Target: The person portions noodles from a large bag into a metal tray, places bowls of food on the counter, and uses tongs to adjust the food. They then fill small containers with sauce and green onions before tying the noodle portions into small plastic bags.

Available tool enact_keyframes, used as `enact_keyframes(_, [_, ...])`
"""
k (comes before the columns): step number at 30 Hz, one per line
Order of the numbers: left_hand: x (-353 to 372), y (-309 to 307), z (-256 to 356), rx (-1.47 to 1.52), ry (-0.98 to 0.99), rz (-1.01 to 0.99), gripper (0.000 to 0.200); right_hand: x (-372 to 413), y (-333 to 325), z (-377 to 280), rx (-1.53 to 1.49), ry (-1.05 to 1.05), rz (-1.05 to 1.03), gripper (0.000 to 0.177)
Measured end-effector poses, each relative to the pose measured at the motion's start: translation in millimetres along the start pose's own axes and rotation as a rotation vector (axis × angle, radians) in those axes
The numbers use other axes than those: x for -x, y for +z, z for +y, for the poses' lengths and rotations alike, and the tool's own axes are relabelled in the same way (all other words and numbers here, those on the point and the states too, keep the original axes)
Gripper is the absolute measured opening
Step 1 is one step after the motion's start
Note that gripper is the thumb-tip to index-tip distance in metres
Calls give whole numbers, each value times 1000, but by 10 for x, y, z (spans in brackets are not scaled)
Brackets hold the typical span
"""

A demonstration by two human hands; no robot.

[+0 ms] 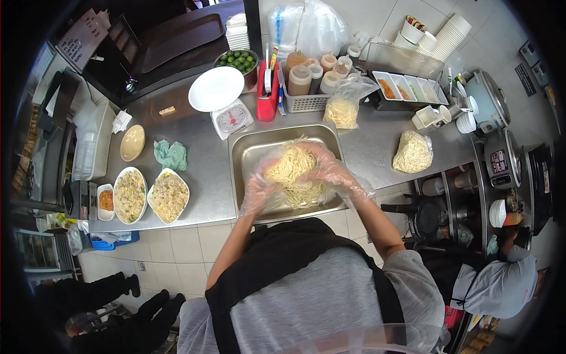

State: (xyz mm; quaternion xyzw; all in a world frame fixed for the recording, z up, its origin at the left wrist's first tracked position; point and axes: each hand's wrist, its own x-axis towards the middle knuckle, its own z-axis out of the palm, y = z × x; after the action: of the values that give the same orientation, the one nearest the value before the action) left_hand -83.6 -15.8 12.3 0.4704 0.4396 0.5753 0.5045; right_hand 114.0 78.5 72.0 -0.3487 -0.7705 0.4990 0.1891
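Note:
My left hand [259, 187] and my right hand [331, 171] both wear clear plastic gloves. Between them they hold a mass of pale noodles [293, 167] over a steel tray [242, 146]. Some strands hang down toward the tray bottom. The left fingers curl against the noodles' left side, partly hidden by them; the right fingers grip the right side. Just beyond the tray stands a kitchen scale [232, 120] with a white plate [216, 89] on it. A plastic bag of noodles [341, 112] rests behind the tray's right corner.
Two bowls of fried rice [130, 196], a tan bowl [132, 143] and a green cloth [170, 155] lie left. Behind are a basket of sauce bottles [300, 79] and a red holder [266, 97]. Another noodle bag [413, 152] sits right. A co-worker [495, 280] stands at far right.

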Motion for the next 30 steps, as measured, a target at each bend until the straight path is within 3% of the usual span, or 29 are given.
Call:
enact_keyframes(2, [-53,-4,-174,-465,139,-82,83,9,119,-16,-255,-105,79,90])
enact_keyframes(5, [-125,288,270,148,-29,21,84,89,270,-75,-354,-110,121,84])
enact_keyframes(8, [-168,151,85,-225,75,-24,87,165,286,-189,-84,-164,124,79])
enact_keyframes(11, [-26,97,220,-376,144,-111,84,139,193,-104,-231,-187,65,79])
enact_keyframes(14, [-2,97,386,-685,230,-146,78,104,167,-79,62,-98,41,79])
enact_keyframes(17, [-25,-36,338,-693,249,-90,70,122,135,-197,273,48,8,81])
enact_keyframes(20, [23,-105,319,-553,1,24,65,201,142,-263,838,81,123,79])
enact_keyframes(23, [76,-116,319,-565,-33,8,61,154,192,-135,739,3,87,79])
enact_keyframes(26, [87,-229,12,-18,26,15,58,180,433,-81,523,-192,217,76])
enact_keyframes(29, [58,-152,-45,-31,-18,92,55,70,555,-252,415,-303,206,72])
enact_keyframes(30, [72,-110,16,-221,-66,113,54,72,583,-360,479,-302,207,68])
